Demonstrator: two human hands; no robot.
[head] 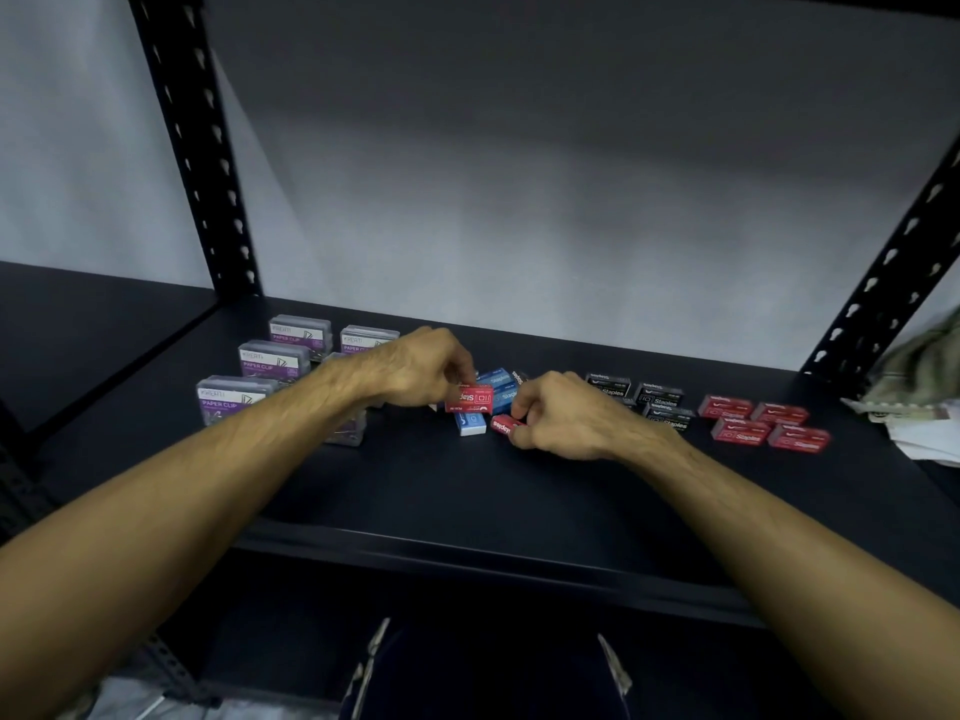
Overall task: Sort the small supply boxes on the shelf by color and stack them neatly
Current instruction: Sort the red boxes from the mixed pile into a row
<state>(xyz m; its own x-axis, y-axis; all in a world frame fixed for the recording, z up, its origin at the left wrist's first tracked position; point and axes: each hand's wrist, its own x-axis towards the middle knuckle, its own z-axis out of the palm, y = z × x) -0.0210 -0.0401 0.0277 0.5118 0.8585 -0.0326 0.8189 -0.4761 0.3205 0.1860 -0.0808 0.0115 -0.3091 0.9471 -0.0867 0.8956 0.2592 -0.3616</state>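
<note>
On the dark shelf (pixel 467 491) my left hand (pixel 421 371) pinches a red staples box (pixel 469 399) and holds it just above a small pile of blue staples boxes (pixel 497 389). My right hand (pixel 561 415) grips a second red staples box (pixel 503 425) low over the shelf, right of a blue and white box (pixel 470 423). Several black staples boxes (pixel 660 400) lie to the right of my right hand. Farther right, several red staples boxes (pixel 761 423) sit grouped side by side.
Several clear paper clip boxes with purple labels (pixel 272 361) stand at the left, partly behind my left forearm. Black perforated uprights (pixel 197 148) frame the shelf on both sides. Crumpled paper and cloth (pixel 919 387) lie at the far right edge.
</note>
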